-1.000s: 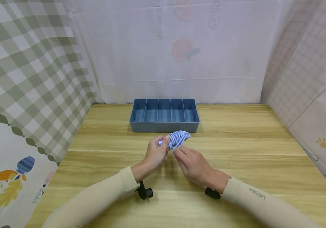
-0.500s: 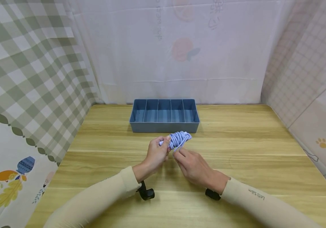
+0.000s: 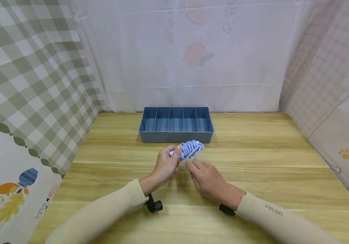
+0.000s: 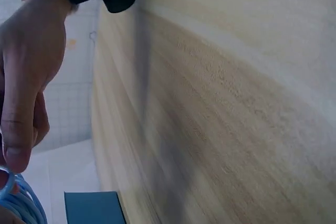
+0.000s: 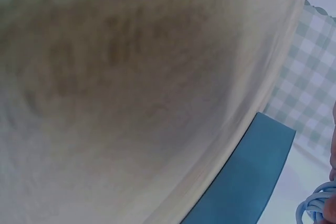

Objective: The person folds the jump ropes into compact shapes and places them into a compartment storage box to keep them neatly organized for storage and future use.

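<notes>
A light blue cord [image 3: 189,149] is wound into a tight bundle and held in the air above the table. My left hand [image 3: 166,163] grips the bundle's left end, thumb on top. Just below and to the right, my right hand [image 3: 206,178] pinches a loose strand of the cord, which stands out from the coils as a loop. Part of the coiled cord [image 4: 22,203] shows at the lower left corner of the left wrist view. At the right edge of the right wrist view, coils of the cord [image 5: 315,204] appear beside fingertips.
Behind the hands, a blue-grey divided tray [image 3: 176,137] with several compartments stands on the wooden table [image 3: 253,152]. A white curtain [image 3: 131,61] hangs at the back, a green checked cloth [image 3: 40,67] on the left and a pale patterned cloth [image 3: 329,84] on the right.
The strand at my right hand has opened into a wider loop below the bundle. The bundle and my left hand have shifted only slightly.
</notes>
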The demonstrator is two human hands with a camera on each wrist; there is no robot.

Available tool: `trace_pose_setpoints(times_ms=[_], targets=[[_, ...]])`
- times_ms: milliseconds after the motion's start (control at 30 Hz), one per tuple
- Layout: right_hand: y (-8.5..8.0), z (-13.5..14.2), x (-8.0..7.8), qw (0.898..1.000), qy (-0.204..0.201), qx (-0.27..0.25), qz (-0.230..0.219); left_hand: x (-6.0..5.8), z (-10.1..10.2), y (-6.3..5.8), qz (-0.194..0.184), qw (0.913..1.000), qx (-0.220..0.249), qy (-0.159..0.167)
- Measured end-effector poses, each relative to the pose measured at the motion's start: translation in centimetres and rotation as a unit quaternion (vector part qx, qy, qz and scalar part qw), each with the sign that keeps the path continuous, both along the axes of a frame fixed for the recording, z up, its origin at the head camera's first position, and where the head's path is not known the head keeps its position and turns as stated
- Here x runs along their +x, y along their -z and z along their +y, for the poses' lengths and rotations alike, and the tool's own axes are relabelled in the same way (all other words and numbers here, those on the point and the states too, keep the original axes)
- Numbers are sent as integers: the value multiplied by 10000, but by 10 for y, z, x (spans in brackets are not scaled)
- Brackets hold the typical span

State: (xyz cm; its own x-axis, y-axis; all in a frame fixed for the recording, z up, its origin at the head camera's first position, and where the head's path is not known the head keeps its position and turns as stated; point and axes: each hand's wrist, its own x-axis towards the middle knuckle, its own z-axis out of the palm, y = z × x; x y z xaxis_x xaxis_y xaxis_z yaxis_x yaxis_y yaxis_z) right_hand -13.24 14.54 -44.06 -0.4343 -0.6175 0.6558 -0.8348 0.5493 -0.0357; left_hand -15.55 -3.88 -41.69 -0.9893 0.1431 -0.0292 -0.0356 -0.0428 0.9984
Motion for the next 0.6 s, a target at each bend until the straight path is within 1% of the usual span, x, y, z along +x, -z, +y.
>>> trace_pose_setpoints(times_ms=[67,100,167,233,333,467,533,600], targets=[[0,1,0,9997,49,-74,209,0,-2,1,449,9982,-394,-26],[-1,1,-1,9994,72,-117,315,0,-3,1,686,9959,-593,-55],[-3,3,-2,9987,126,-167,457,1,-4,3,1132,9890,-940,-123],[-5,5,-3,9984,149,-221,505,0,-5,4,1465,9823,-1156,-158],[-8,8,-6,9989,145,-242,366,0,-6,5,1825,9744,-1306,-116],[-13,12,-9,9993,243,-260,131,-1,-7,8,2267,9623,-1502,10],[-15,14,-10,9991,273,-305,71,-1,-7,9,2450,9565,-1580,59],[-16,15,-11,9989,285,-368,70,-2,-8,9,2552,9531,-1625,59]])
